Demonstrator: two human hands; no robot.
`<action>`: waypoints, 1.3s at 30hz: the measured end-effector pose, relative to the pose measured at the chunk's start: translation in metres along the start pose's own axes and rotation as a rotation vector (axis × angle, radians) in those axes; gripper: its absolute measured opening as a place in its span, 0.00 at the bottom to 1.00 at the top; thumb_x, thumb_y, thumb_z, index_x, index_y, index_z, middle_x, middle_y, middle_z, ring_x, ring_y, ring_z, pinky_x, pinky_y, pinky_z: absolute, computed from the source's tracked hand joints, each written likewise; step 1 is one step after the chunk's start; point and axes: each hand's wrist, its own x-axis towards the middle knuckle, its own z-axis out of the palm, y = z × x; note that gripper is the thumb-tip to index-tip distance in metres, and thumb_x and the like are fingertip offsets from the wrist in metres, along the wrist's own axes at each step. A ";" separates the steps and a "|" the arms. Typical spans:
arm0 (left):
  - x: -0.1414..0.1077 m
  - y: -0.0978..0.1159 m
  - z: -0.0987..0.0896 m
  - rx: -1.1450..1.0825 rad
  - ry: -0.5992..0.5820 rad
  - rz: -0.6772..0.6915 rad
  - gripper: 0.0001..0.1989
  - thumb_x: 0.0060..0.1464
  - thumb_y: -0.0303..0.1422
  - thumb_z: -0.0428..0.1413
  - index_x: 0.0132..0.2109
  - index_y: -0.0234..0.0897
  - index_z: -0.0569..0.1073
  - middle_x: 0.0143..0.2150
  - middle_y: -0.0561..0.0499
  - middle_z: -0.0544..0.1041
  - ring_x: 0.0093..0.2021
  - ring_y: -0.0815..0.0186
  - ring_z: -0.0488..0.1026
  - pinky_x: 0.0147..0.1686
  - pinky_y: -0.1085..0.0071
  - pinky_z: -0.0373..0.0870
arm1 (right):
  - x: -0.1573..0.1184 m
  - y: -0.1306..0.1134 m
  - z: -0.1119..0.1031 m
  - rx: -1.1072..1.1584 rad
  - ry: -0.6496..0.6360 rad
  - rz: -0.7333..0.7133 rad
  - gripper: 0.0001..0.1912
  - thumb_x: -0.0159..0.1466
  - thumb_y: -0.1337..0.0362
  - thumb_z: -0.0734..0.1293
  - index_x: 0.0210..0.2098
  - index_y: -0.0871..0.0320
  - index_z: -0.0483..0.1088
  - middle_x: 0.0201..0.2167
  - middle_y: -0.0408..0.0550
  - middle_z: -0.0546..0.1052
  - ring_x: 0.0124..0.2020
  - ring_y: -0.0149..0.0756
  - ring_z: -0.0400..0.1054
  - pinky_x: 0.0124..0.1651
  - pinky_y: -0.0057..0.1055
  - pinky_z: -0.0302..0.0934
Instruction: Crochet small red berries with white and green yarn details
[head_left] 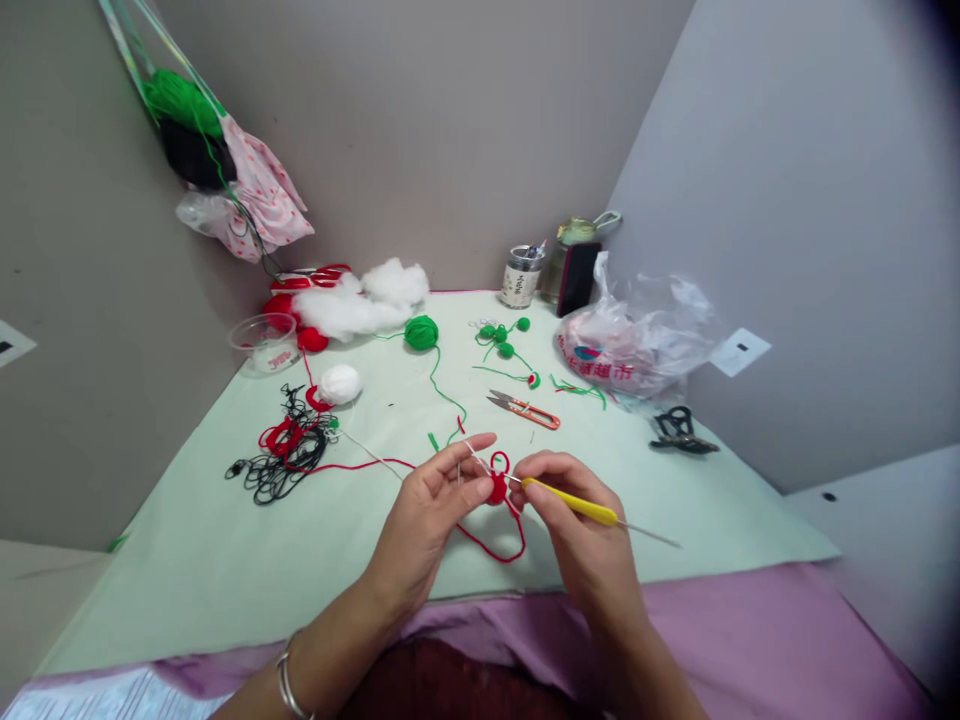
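Near the front of the table, my left hand (442, 500) pinches a small red crocheted piece (497, 488), with white yarn running up over its raised index finger. A loop of red yarn stands above the piece. My right hand (574, 505) grips a crochet hook (577, 503) by its yellow handle, the metal tip touching the red piece. Red yarn (491, 552) hangs below both hands and also runs left across the table. A white yarn ball (340, 384) lies at the left, its strand leading toward my left hand.
Orange-handled snips (529, 410) lie just beyond my hands. Behind are a green yarn ball (421, 333), small green pieces (506, 350), a tin (520, 278) and a plastic bag (630, 345). Tangled black yarn (277, 475) lies left, black scissors (682, 435) right.
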 end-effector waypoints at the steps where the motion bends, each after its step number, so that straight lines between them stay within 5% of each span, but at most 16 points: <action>1: 0.000 0.000 0.000 -0.002 0.005 0.005 0.21 0.52 0.34 0.73 0.54 0.41 0.85 0.34 0.54 0.76 0.37 0.68 0.74 0.45 0.71 0.69 | -0.001 -0.001 0.001 -0.100 0.040 -0.096 0.03 0.67 0.60 0.75 0.38 0.52 0.81 0.34 0.46 0.80 0.34 0.37 0.74 0.37 0.32 0.70; 6: -0.001 -0.001 0.002 -0.030 -0.004 -0.004 0.22 0.52 0.33 0.73 0.55 0.40 0.84 0.34 0.54 0.77 0.37 0.69 0.74 0.44 0.72 0.69 | -0.003 -0.004 0.002 -0.538 0.101 -0.699 0.16 0.65 0.75 0.73 0.47 0.49 0.81 0.43 0.49 0.82 0.43 0.40 0.76 0.45 0.37 0.73; 9: -0.002 -0.002 0.003 -0.039 -0.032 -0.012 0.22 0.52 0.33 0.73 0.55 0.39 0.84 0.35 0.54 0.78 0.37 0.69 0.74 0.43 0.72 0.70 | -0.003 -0.002 0.001 -0.546 -0.009 -0.812 0.23 0.65 0.79 0.72 0.54 0.51 0.79 0.46 0.51 0.84 0.45 0.40 0.77 0.46 0.37 0.74; 15: 0.002 -0.002 -0.003 0.040 0.000 0.052 0.21 0.57 0.36 0.70 0.57 0.40 0.83 0.34 0.55 0.77 0.38 0.70 0.74 0.47 0.72 0.70 | -0.003 0.000 0.002 -0.187 -0.013 -0.452 0.13 0.68 0.74 0.72 0.46 0.49 0.82 0.41 0.46 0.85 0.43 0.36 0.80 0.44 0.31 0.75; 20: 0.005 -0.006 -0.010 0.108 0.000 0.121 0.22 0.56 0.35 0.71 0.58 0.45 0.82 0.48 0.52 0.81 0.48 0.66 0.77 0.51 0.71 0.71 | 0.001 0.006 0.002 0.086 -0.005 -0.125 0.02 0.66 0.63 0.76 0.39 0.48 0.84 0.35 0.43 0.86 0.35 0.32 0.80 0.38 0.24 0.74; 30: 0.009 -0.011 -0.003 0.115 -0.084 0.007 0.37 0.48 0.33 0.74 0.65 0.38 0.75 0.44 0.50 0.80 0.46 0.63 0.78 0.49 0.68 0.73 | 0.003 0.007 -0.002 0.141 -0.021 -0.100 0.02 0.64 0.61 0.78 0.38 0.46 0.85 0.37 0.42 0.86 0.38 0.31 0.78 0.40 0.23 0.71; 39: 0.009 -0.013 -0.009 0.491 -0.113 0.119 0.33 0.56 0.29 0.62 0.68 0.32 0.70 0.37 0.52 0.77 0.38 0.65 0.74 0.45 0.66 0.71 | 0.009 0.001 -0.005 0.347 0.174 0.069 0.11 0.54 0.54 0.83 0.32 0.50 0.85 0.32 0.46 0.85 0.27 0.28 0.69 0.29 0.24 0.64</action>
